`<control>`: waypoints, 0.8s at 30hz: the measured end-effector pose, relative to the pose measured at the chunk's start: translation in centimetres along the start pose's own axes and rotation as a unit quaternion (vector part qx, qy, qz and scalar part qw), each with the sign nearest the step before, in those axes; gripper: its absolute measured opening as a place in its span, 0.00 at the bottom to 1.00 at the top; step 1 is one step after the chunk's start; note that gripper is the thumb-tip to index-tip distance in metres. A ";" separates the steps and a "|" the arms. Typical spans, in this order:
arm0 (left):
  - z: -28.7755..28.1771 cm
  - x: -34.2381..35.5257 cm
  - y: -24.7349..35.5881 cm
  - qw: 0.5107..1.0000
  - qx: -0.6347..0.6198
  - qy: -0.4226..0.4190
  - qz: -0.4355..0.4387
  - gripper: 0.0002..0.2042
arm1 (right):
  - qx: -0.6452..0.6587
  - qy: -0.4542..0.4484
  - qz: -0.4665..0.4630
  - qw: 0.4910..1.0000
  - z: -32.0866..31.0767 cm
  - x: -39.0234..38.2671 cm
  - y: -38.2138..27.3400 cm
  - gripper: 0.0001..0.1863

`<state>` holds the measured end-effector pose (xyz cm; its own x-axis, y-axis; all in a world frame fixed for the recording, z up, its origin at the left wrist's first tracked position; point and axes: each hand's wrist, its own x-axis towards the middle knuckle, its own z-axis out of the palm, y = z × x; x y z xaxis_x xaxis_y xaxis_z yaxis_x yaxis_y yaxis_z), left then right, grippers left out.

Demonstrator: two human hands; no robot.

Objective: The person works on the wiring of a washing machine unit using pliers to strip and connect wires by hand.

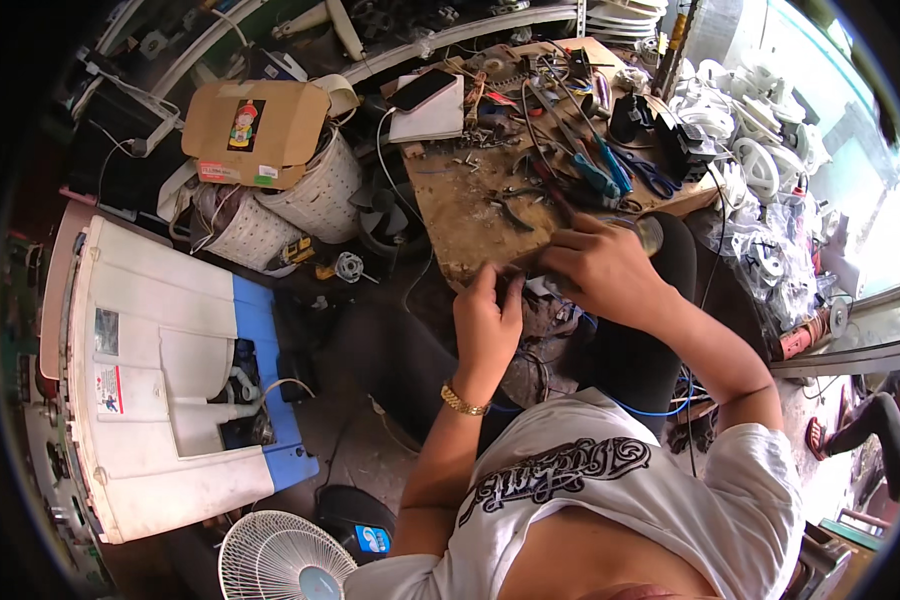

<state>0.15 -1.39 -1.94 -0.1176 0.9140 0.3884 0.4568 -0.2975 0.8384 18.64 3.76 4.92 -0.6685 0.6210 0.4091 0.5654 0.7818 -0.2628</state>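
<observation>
Right between the left hand point(487, 318) and the right hand point(605, 265), whatever sits there is too small and dark to make out! Near left, the white fan point(270, 550) runs off the lower edge. Over on the right, another person's leg point(875, 430) is cut off by the rim. Farther left, the cardboard box point(288, 130) hides the perforated basket's point(315, 195) mouth; scraps point(465, 160) on the workbench point(470, 212) are too tiny to name.

A cluttered repair workshop, by its look: beyond the right hand point(610, 265), a stained wooden tabletop point(455, 232) carries pliers point(513, 213) and blue-handled tools point(610, 168); white plastic parts point(760, 165) lie heaped farther right of that hand.
</observation>
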 end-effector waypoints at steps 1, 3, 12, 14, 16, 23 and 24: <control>0.4 0.0 -0.7 0.998 -0.048 0.024 -0.017 0.04 | 0.026 0.040 0.021 0.999 0.0 -0.4 -0.2 0.14; 1.5 0.2 -0.1 0.997 -0.062 0.052 0.009 0.04 | 0.126 0.111 0.137 0.976 0.9 -2.5 0.7 0.14; 2.7 -0.9 0.2 0.996 -0.009 0.065 0.068 0.05 | 0.613 0.220 0.355 0.670 8.2 -2.8 -1.5 0.08; 2.7 -0.8 0.3 0.991 0.028 0.080 0.104 0.05 | 0.620 0.225 0.347 0.667 8.2 -2.6 -1.5 0.06; 2.7 -0.8 0.2 0.988 0.034 0.100 0.114 0.05 | 0.616 0.208 0.348 0.676 8.4 -2.7 -1.3 0.05; 2.5 -1.4 -0.9 0.925 -0.340 -0.041 -0.167 0.03 | 0.689 0.202 0.287 0.634 9.9 -3.2 -0.2 0.05; 2.2 -1.4 -0.9 0.876 -0.426 -0.103 -0.200 0.04 | 0.721 0.197 0.259 0.611 10.3 -3.5 0.6 0.06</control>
<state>1.87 -1.78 -4.11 0.0833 0.9965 -0.0057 -0.4200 0.0403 0.9066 16.31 2.61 -5.63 -0.2503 0.9670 0.0481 -0.5529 -0.1020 -0.8270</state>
